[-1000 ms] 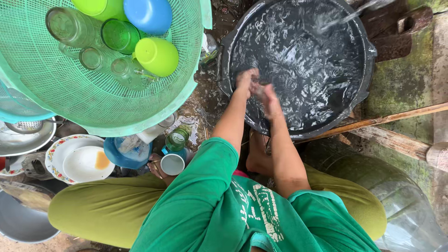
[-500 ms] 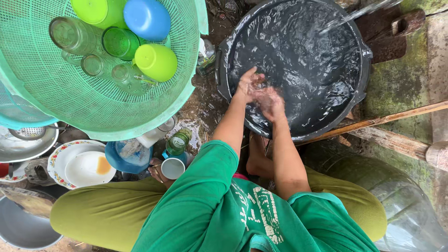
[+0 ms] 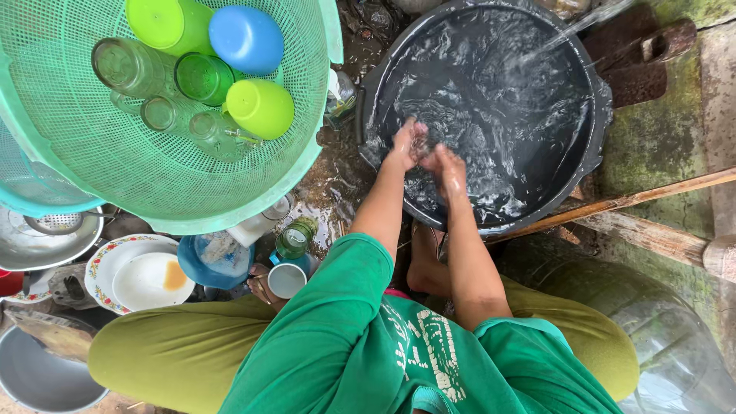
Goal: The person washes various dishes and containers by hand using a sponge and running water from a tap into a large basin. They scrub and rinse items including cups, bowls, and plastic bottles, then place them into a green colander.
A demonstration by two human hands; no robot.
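Item one: left hand [image 3: 404, 146], wet, curled about a small clear thing [image 3: 420, 143], perhaps a glass; too blurred by water to name for certain. Held low, at the near left part of the black tub [image 3: 590, 165], just at the water's surface.

Item two: right hand [image 3: 450, 167], touching the same clear thing from the right, fingers bent. Whether gripped or only rubbed against it, could not be told.

Item three: thin stream of water [image 3: 563, 34], falling into the far right of the tub. Tub nearly full, surface rippled.

Item four: green mesh basket [image 3: 153, 192], far left, well apart from the hands. Contained two lime-green cups [image 3: 261, 107], one blue cup [image 3: 247, 38], one green glass [image 3: 203, 77] and several clear glasses [image 3: 126, 67], lying on their sides or mouth-down. Judged already washed and left to drain.

Item five: near left, on the ground beside the knee: flowered plate [image 3: 102, 264] with a white bowl [image 3: 149, 281] on it, smeared with something orange; blue bowl [image 3: 218, 264]; white mug [image 3: 286, 280]; small green bottle [image 3: 295, 238]; metal bowl [image 3: 38, 245] with a strainer inside; grey pot [image 3: 38, 379]. Judged still unwashed, the larger share of the work.

Item six: wooden pole [image 3: 629, 201], slanted just beside the tub's near right rim; large clear bottle [image 3: 675, 345], near right.

Progress, by judgement: drinking vessels mostly done, one in hand; plates, bowls and pots remaining.
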